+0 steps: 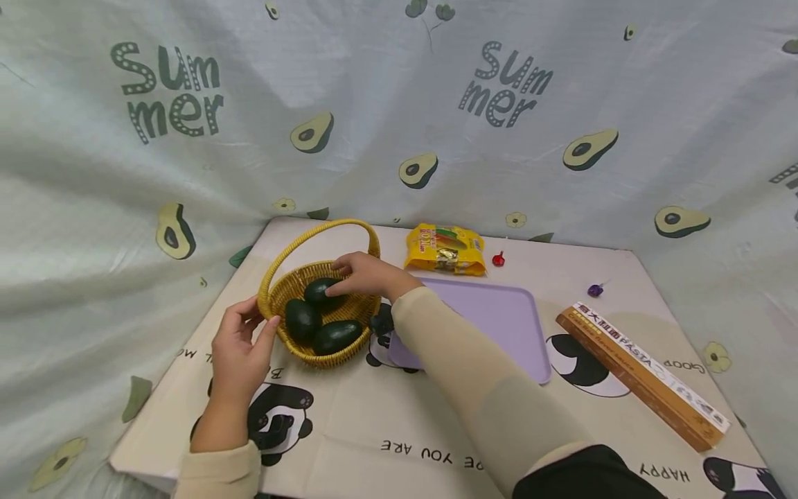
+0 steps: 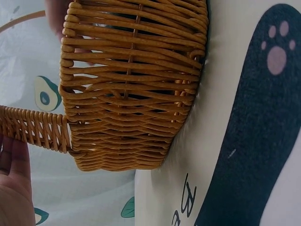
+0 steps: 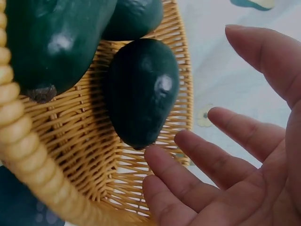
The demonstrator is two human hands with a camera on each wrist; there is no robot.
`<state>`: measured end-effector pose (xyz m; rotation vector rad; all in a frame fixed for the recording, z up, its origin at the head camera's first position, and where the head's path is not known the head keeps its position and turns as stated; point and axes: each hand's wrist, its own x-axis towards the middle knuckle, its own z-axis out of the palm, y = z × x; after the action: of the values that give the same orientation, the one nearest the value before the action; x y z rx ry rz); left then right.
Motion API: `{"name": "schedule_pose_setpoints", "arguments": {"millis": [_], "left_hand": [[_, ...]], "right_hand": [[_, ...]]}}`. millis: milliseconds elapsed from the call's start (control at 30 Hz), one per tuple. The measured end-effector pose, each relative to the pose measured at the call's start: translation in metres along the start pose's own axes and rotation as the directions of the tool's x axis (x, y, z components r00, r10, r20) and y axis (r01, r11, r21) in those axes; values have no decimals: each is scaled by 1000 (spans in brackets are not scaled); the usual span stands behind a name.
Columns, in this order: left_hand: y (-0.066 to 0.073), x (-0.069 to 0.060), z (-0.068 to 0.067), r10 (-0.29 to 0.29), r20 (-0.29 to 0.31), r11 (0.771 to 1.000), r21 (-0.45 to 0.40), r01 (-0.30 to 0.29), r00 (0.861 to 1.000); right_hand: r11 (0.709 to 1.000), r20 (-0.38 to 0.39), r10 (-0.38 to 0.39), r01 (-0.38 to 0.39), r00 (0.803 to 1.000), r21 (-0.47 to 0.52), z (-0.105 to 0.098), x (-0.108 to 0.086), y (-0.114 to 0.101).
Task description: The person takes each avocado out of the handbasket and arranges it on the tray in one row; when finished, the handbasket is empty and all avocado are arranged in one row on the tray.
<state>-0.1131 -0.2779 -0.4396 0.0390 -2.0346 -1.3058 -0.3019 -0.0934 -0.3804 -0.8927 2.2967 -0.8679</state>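
A yellow-brown wicker basket [image 1: 330, 360] with a tall arched handle stands at the table's left side. Three dark green avocados lie inside it: one at the back [image 1: 318, 294], one at the left [image 1: 302, 321] and one in front [image 1: 337, 337]. My left hand [image 1: 240, 353] holds the basket where the handle joins the left rim; in the left wrist view its fingers [image 2: 16, 160] lie against the handle's woven base. Over the back of the basket reaches my right hand [image 1: 368, 275]. In the right wrist view its fingers are spread, with fingertips close beside one avocado [image 3: 143, 94]; contact is unclear.
Right of the basket lies a lilac tray [image 1: 499, 319], partly behind the right forearm. A yellow packet [image 1: 445, 249] sits behind it. Farther right are a red wrapped lollipop [image 1: 499, 259], a purple one [image 1: 595, 290] and a long pasta box [image 1: 642, 374]. Printed cloth hangs around the table.
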Motion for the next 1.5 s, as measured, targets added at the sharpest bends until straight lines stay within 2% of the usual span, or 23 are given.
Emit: {"name": "schedule_pose_setpoints", "arguments": {"millis": [333,633,900,1167,1367,1500], "left_hand": [[1,1,1,-8,9,999,33,8,1000],[-1,0,-1,-9,5,1000,30,9,1000],[-2,1,-1,-18,6,999,27,18,1000],[-3,2,0,-14,8,1000,13,14,1000],[-2,2,-1,-11,4,1000,20,11,1000],[-2,2,-1,-14,4,1000,11,14,1000]], "right_hand": [[999,0,26,-26,1000,-27,8,15,-4],[993,9,-30,31,1000,-111,19,31,-7],[997,37,24,-21,999,-69,25,36,-5],[998,38,25,-22,999,-60,22,36,-9],[989,47,81,-75,996,-124,21,38,-5],[978,82,124,-108,989,-181,22,39,0]]}}
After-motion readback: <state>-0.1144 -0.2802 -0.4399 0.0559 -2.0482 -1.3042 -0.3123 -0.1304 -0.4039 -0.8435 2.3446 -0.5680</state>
